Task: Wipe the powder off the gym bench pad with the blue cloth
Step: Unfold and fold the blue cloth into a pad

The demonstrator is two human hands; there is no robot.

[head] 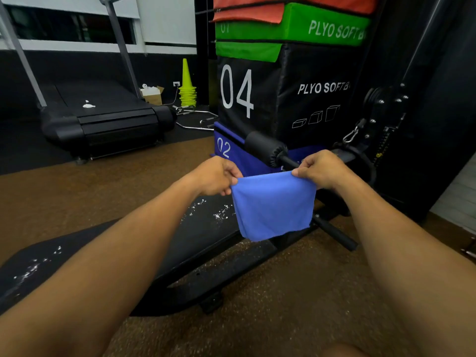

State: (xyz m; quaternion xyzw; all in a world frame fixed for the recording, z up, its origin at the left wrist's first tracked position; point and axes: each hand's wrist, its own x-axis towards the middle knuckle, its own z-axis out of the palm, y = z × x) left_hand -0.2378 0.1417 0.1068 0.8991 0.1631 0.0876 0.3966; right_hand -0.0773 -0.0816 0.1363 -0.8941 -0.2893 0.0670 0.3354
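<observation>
Above far end of bench pad (195,235): blue cloth (273,206) hangs clear, top corners pinched by left hand (215,176) and right hand (322,170) fingers. Powder (219,213) scattered both ends. Risk: loose, unbunched cloth flicks powder onto floor.

One blue cloth (273,206), one bench pad (201,228) and two hands, left hand (215,177) and right hand (320,168), are in view. Behind stand one treadmill (103,117), one stack of yellow-green cones (187,86), and four stacked plyo boxes (283,94): orange, green, black, blue.
</observation>
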